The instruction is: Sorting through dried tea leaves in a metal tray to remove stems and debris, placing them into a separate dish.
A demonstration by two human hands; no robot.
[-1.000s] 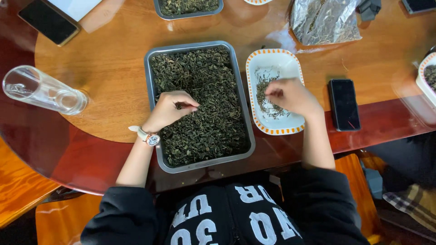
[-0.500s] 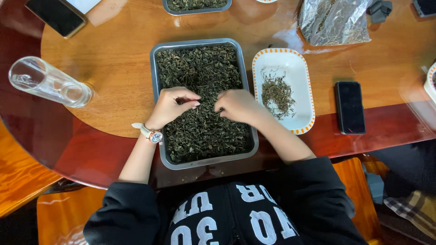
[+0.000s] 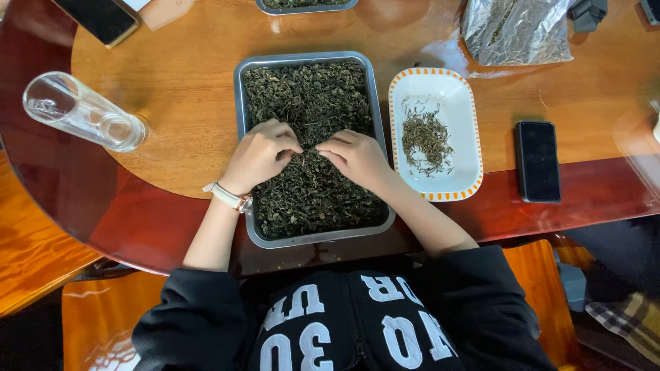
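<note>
A metal tray (image 3: pixel 242 124) full of dark dried tea leaves (image 3: pixel 302 96) lies on the wooden table in front of me. My left hand (image 3: pixel 258 156), with a pale watch at the wrist, rests on the leaves, fingers curled and pinching into them. My right hand (image 3: pixel 357 158) sits beside it on the leaves, fingertips together, almost touching the left. To the right stands a white oval dish with an orange rim (image 3: pixel 454 185) that holds a small pile of picked stems (image 3: pixel 426 141).
A glass tumbler (image 3: pixel 82 113) lies on its side at the left. A black phone (image 3: pixel 538 161) lies right of the dish, another phone (image 3: pixel 96 17) at the far left. A foil bag (image 3: pixel 515 31) and a second tray (image 3: pixel 306 5) sit at the back.
My right hand has moved from the white dish back to the tray and now sits next to my left hand. The left hand stayed on the leaves.
</note>
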